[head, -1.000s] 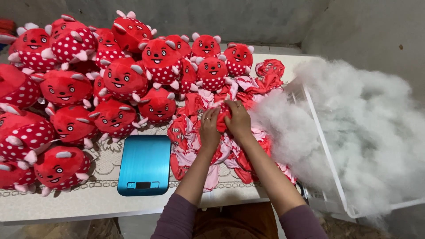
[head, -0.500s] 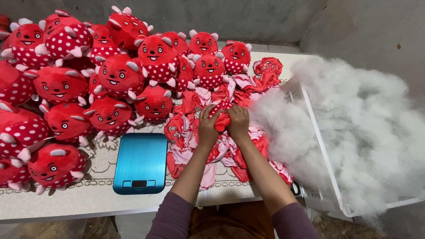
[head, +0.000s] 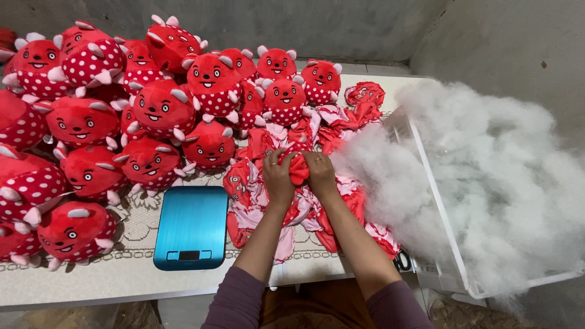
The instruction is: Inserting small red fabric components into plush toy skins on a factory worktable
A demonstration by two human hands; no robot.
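Both my hands grip one limp red toy skin [head: 298, 169] between them, above a heap of unstuffed red and pink skins [head: 304, 207] on the table. My left hand [head: 278, 179] clasps its left side, my right hand [head: 319, 173] its right side, with a ring on one finger. The skin is bunched up and mostly hidden by my fingers.
A blue kitchen scale [head: 185, 226] lies left of my arms. Several stuffed red dotted plush toys [head: 152, 109] crowd the left and back of the table [head: 122, 280]. A clear bin [head: 448, 244] overflowing with white stuffing fibre [head: 487, 176] stands at the right.
My hands have drawn slightly nearer to me and closed tighter around the red skin. The view has shifted a little; nothing else on the table moved.
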